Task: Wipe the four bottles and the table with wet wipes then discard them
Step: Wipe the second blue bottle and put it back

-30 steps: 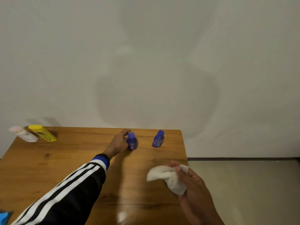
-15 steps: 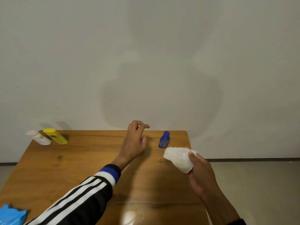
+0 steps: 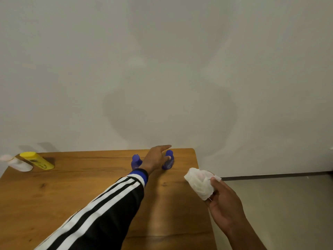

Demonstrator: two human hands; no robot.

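Two small blue bottles stand near the far edge of the wooden table (image 3: 72, 195). My left hand (image 3: 155, 157) reaches between them: the left blue bottle (image 3: 135, 162) stands free beside my wrist, while my thumb and fingers are spread around the right blue bottle (image 3: 169, 163), the thumb touching its front. That bottle stands on the table. My right hand (image 3: 225, 201) hovers past the table's right edge, holding a crumpled white wet wipe (image 3: 200, 183). A yellow bottle (image 3: 37, 160) and a white bottle (image 3: 17, 163) stand at the far left corner.
A plain wall rises directly behind the table. Grey floor (image 3: 279, 204) lies to the right of the table's right edge. My striped left sleeve (image 3: 108, 210) crosses the middle of the tabletop.
My left hand has let go of the left blue bottle and moved right to the other blue bottle. My right hand has lifted the wipe up and to the right.
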